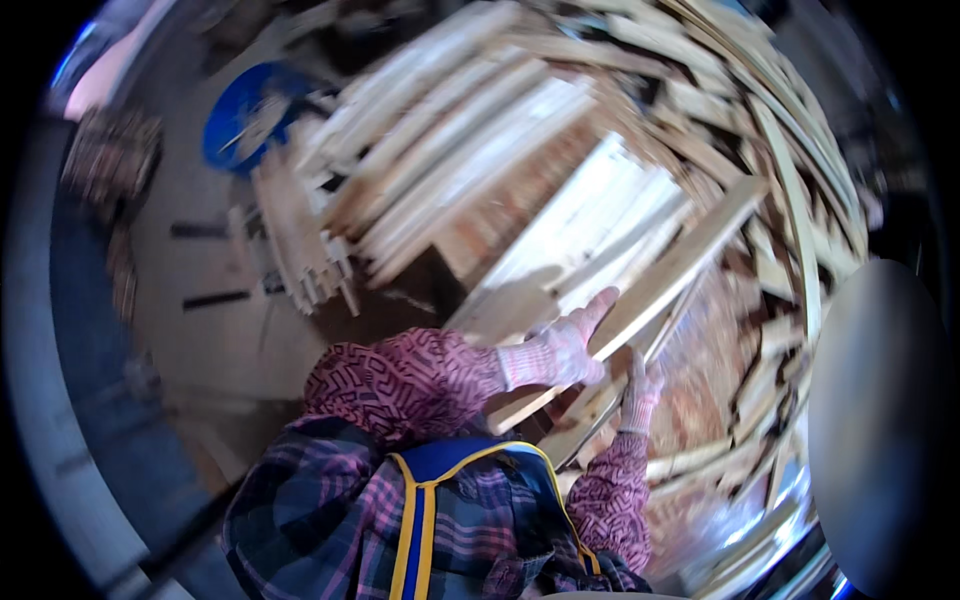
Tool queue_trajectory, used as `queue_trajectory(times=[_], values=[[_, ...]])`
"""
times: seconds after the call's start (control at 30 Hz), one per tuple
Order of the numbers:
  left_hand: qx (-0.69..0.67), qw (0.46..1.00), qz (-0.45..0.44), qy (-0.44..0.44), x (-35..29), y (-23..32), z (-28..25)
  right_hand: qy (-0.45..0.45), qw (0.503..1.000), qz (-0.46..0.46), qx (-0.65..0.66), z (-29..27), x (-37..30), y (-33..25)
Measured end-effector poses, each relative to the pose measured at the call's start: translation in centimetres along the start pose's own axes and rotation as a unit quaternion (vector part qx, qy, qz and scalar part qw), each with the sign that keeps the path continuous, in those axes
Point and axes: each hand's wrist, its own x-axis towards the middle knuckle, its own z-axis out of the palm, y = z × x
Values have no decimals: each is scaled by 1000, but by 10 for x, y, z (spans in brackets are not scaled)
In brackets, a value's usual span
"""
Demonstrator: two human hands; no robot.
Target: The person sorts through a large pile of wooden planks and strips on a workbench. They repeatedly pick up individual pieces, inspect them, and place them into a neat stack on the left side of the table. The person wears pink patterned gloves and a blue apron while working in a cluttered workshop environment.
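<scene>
A long pale wooden board [690,262] slants across in front of me, its far end raised toward the upper right. My left hand [568,350], in a light knitted glove, is closed on this board near its lower end. My right hand [640,392], in a similar glove, is closed at the edge of a narrower wooden strip [672,322] just right of the board and under it. Its fingertips are partly hidden by the wood. Left of the board, several pale planks [590,215] lie side by side on a brown sheet [505,215].
More stacked planks [450,130] lie beyond, with a bundle of thin sticks [290,230] at their left. A blue tub [225,125] holding scraps stands at the far left. Loose wood offcuts [770,265] are heaped along the right. Motion blurs the surroundings.
</scene>
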Motion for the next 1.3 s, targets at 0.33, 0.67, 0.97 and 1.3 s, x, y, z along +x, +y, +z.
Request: queue_trajectory(times=[0.33, 0.67, 0.97, 1.3], values=[[14, 744, -326, 583, -201, -454, -219, 100, 981, 124, 112, 128, -48, -82], [-138, 837, -403, 344, -78, -586, -253, 154, 983, 79, 67, 117, -31, -34], [84, 862, -453, 211, -73, -605, -268, 133, 986, 61, 76, 128, -22, -67], [30, 857, 207, 471, -61, -250, -123, 42, 962, 215, -162, 97, -29, -77]])
